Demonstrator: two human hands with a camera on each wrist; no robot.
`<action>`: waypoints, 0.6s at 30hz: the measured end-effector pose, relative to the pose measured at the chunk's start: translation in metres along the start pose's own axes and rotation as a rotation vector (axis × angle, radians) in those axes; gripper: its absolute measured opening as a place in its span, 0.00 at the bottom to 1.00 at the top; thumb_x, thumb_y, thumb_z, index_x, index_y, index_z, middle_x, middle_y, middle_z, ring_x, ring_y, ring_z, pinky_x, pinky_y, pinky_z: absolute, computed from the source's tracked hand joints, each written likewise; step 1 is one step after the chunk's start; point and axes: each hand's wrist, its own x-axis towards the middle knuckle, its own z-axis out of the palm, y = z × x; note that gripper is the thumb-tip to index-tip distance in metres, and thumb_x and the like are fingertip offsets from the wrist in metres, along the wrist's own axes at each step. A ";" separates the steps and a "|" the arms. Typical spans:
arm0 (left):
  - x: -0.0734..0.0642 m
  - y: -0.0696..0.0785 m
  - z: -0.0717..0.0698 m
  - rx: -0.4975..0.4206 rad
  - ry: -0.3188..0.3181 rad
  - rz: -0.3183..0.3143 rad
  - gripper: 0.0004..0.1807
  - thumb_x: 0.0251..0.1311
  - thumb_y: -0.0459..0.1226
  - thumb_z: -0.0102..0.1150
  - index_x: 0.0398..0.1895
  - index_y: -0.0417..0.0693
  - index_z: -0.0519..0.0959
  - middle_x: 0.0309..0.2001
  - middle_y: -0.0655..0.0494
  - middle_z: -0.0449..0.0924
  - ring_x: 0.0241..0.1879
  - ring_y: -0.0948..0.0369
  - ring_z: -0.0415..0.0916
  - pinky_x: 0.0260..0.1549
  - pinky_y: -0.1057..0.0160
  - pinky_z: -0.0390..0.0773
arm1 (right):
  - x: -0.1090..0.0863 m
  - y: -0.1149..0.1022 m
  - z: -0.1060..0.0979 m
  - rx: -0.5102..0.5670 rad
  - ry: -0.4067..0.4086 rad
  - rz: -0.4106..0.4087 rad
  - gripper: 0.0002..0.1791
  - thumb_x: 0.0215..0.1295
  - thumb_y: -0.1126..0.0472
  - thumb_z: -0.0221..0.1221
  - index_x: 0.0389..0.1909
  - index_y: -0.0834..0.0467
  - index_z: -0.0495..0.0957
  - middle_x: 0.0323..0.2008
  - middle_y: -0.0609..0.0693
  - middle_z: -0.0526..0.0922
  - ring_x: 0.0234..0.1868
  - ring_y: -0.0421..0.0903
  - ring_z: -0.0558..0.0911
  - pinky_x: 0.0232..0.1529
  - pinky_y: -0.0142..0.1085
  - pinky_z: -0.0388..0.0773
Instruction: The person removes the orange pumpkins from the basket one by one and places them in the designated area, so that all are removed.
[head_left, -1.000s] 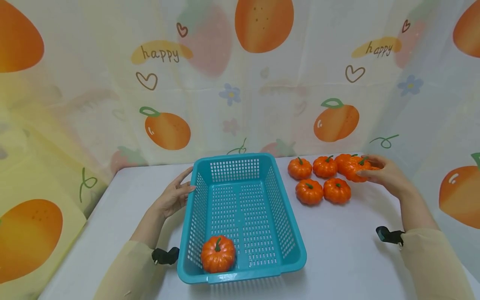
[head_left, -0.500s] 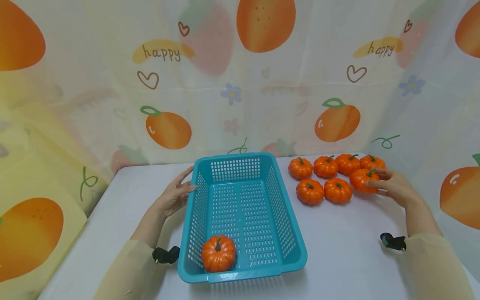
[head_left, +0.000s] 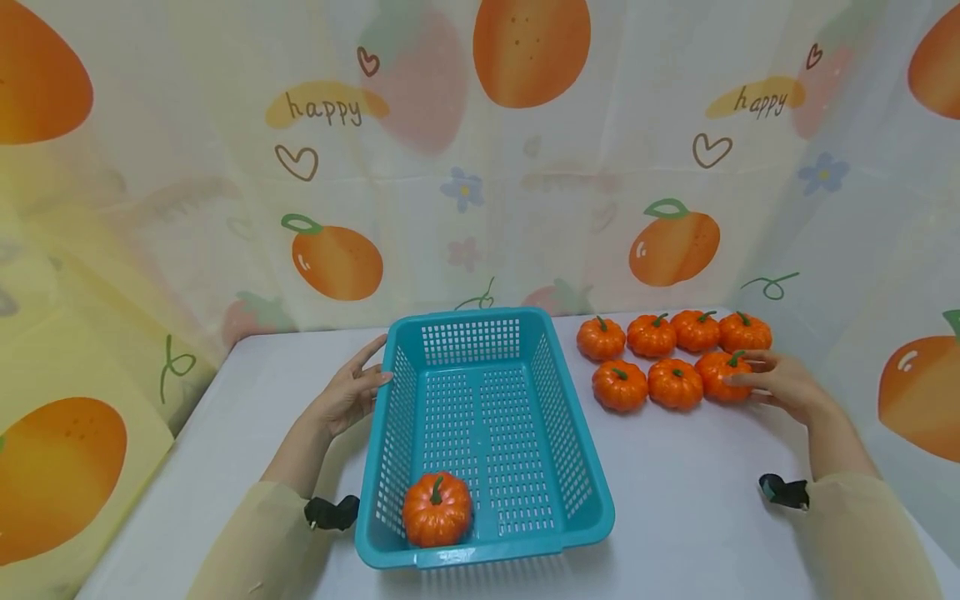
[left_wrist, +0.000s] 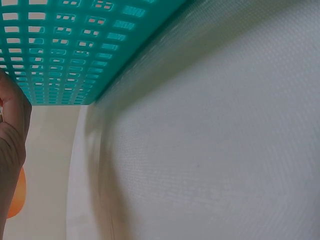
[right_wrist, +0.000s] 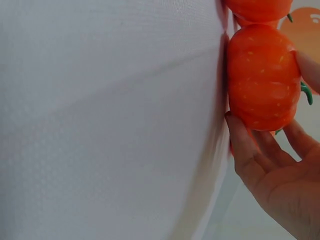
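My right hand [head_left: 791, 385] holds a small orange pumpkin [head_left: 716, 379] at the right end of the front row. The right wrist view shows that pumpkin [right_wrist: 262, 77] on the white table between thumb and fingers, its green stem sideways in this view. On the other side, my left hand [head_left: 347, 393] rests against the left side of a blue-green plastic basket [head_left: 585, 467], fingers fairly straight at the rim. In the left wrist view the hand [left_wrist: 12, 135] shows only partly, beside the perforated wall [left_wrist: 60, 55]. Another pumpkin [head_left: 437, 510] sits inside the basket's near left corner.
Right of the basket, several more pumpkins [head_left: 651, 336] stand in two rows on the white table [head_left: 675, 500]. Behind the table hangs a fruit-printed cloth [head_left: 525, 208]. Dark wrist cameras [head_left: 783, 492] are strapped near both sleeves.
My right hand has brought its pumpkin from the back row toward me, down into line with the front row, beside its neighbour. The left hand and basket stay put.
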 end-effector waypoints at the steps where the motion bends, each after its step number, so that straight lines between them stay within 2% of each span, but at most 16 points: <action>1: 0.000 0.000 0.000 0.000 -0.002 0.001 0.43 0.71 0.33 0.52 0.80 0.62 0.40 0.56 0.55 0.74 0.39 0.64 0.84 0.42 0.65 0.86 | 0.000 0.001 0.000 -0.001 -0.002 -0.002 0.51 0.68 0.44 0.59 0.74 0.73 0.44 0.72 0.75 0.51 0.58 0.54 0.73 0.52 0.39 0.84; 3: 0.000 -0.001 0.000 -0.002 -0.002 0.002 0.43 0.71 0.33 0.51 0.80 0.62 0.40 0.55 0.56 0.75 0.39 0.64 0.84 0.42 0.65 0.86 | 0.000 0.002 0.000 -0.001 -0.004 -0.004 0.51 0.68 0.44 0.59 0.74 0.73 0.43 0.73 0.75 0.50 0.58 0.55 0.73 0.53 0.40 0.84; 11: -0.001 -0.001 0.001 -0.013 -0.007 0.007 0.43 0.71 0.32 0.51 0.80 0.61 0.39 0.54 0.56 0.76 0.38 0.64 0.85 0.42 0.65 0.86 | -0.003 0.006 0.001 0.041 -0.049 0.000 0.51 0.70 0.46 0.56 0.75 0.72 0.39 0.72 0.77 0.45 0.65 0.68 0.64 0.61 0.51 0.79; 18: 0.001 -0.001 0.000 0.018 0.010 0.008 0.43 0.70 0.33 0.52 0.80 0.62 0.40 0.56 0.56 0.75 0.40 0.63 0.85 0.44 0.63 0.86 | -0.003 0.006 0.000 0.079 -0.061 -0.028 0.49 0.69 0.47 0.58 0.76 0.67 0.41 0.74 0.76 0.42 0.68 0.70 0.61 0.60 0.51 0.80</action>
